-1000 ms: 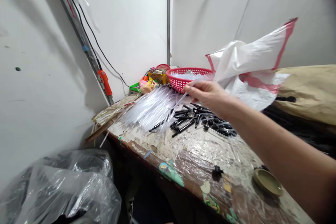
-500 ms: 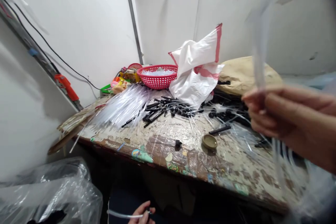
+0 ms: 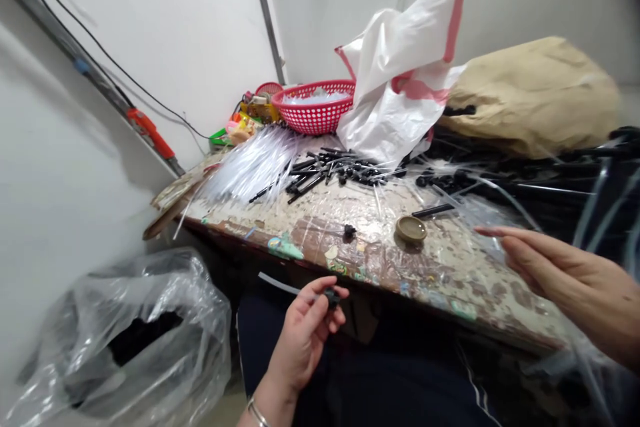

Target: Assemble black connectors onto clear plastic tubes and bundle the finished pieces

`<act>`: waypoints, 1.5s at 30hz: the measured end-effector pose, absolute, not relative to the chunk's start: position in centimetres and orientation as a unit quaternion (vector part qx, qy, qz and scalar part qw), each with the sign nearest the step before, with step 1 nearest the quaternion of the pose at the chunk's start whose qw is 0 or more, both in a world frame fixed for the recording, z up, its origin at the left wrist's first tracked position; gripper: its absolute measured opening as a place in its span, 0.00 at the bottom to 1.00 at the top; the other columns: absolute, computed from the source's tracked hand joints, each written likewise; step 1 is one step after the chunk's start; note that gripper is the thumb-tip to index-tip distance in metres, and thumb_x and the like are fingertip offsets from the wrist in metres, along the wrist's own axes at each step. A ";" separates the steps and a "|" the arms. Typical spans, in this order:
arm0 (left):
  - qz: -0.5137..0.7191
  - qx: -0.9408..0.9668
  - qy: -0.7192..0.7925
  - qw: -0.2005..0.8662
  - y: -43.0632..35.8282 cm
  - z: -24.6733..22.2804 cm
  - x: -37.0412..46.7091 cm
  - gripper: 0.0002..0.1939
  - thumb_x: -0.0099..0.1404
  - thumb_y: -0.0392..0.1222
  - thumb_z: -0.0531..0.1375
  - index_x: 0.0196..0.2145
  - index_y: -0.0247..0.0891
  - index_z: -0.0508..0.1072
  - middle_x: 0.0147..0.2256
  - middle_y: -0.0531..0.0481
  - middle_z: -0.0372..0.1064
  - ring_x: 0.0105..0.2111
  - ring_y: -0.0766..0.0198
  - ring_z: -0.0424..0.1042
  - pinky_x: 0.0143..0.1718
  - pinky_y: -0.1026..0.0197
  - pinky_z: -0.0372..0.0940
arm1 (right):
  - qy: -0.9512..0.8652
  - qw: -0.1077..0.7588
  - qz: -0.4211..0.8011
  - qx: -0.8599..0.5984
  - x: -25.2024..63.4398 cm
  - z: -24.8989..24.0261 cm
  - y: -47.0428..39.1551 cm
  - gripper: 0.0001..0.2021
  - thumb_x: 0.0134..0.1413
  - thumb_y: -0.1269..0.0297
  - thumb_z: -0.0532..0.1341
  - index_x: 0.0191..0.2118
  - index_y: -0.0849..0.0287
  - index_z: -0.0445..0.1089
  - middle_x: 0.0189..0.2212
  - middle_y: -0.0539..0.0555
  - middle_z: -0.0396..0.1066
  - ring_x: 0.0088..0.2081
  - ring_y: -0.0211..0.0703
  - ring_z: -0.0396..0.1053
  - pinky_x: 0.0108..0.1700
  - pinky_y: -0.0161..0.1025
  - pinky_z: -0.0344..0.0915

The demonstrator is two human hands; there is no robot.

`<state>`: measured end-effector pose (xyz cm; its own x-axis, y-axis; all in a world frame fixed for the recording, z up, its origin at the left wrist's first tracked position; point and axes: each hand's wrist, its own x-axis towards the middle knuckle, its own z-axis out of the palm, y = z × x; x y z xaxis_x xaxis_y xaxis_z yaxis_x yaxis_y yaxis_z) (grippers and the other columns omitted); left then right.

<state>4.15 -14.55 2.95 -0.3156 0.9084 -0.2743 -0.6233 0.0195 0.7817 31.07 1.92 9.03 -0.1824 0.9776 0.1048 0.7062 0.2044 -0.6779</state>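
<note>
My left hand [image 3: 310,320], at the lower middle below the table's front edge, pinches a small black fitting [image 3: 331,298] with a short clear tube [image 3: 279,284] sticking out to the left. Over the right part of the table is my right hand [image 3: 555,267], its fingers extended and nothing visible between them. A black piece [image 3: 349,231] with a thin clear strand lies near the front edge. Beside it stands a small round brown dish [image 3: 411,229]. Black tubes and fittings [image 3: 325,170] are piled behind, with a bundle of clear tubes [image 3: 255,163] to their left.
A red basket [image 3: 315,119] and a white sack [image 3: 400,80] stand at the table's back. To the right is a large tan bag [image 3: 535,97]. A clear plastic bag [image 3: 195,320] sits at lower left beside the worn table [image 3: 380,260]. An orange tool [image 3: 150,133] hangs at left.
My right hand has come down, and the clear strip it held upright is gone from its fingers. My left hand has risen into fuller view with the fitting. The camera view has tilted down.
</note>
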 end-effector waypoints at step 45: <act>0.551 0.244 0.557 0.572 -11.9 3.1 7.1 0.21 0.53 0.40 0.66 0.46 0.44 0.74 0.43 0.46 0.73 0.32 0.65 0.72 0.34 0.64 0.66 | -0.860 0.026 0.039 -0.508 25.5 5.7 8.8 0.11 0.54 0.59 0.54 0.36 0.51 0.73 0.32 0.50 0.75 0.31 0.43 0.70 0.24 0.34 0.49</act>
<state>7.13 -11.87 3.10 -0.2271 0.9012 -0.3692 -0.3584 0.2751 0.8921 25.46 8.75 5.70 -0.4833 0.8754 0.0056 0.8713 0.4816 -0.0937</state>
